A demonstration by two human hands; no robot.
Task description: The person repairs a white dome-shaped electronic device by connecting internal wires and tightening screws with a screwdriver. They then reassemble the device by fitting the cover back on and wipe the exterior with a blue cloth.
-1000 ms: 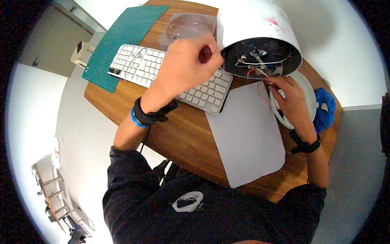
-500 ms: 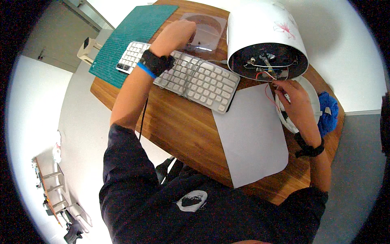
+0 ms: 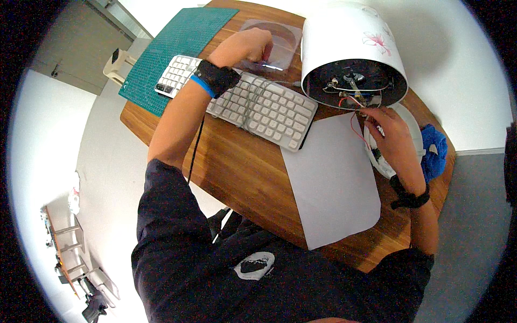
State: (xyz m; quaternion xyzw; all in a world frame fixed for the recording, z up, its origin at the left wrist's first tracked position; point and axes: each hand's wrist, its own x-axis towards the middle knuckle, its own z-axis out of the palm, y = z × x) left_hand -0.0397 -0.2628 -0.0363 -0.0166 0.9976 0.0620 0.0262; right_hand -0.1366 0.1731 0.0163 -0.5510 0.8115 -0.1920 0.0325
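Observation:
A white round-bodied appliance (image 3: 350,40) with a pink flower print lies on its side, its opened dark underside facing me. Inside are metal parts and thin wires (image 3: 353,99), red and white. Just below this opening my right hand (image 3: 389,128) is closed, thumb and fingertips pinching the wires. A white round base cover (image 3: 412,121) sits under that hand and is partly hidden by it. My left hand (image 3: 249,44) is curled with fingertips down over a clear plastic tray (image 3: 285,40). What those fingers hold, if anything, is hidden.
A white keyboard (image 3: 269,110) with its cable coiled on it spans the table's middle. Beside it lie a green cutting mat (image 3: 175,40) and a white paper sheet (image 3: 336,183). A blue cloth (image 3: 434,153) sits at the right table edge.
My left hand has shifted right, farther over the clear tray. My right hand stays almost in place at the wires.

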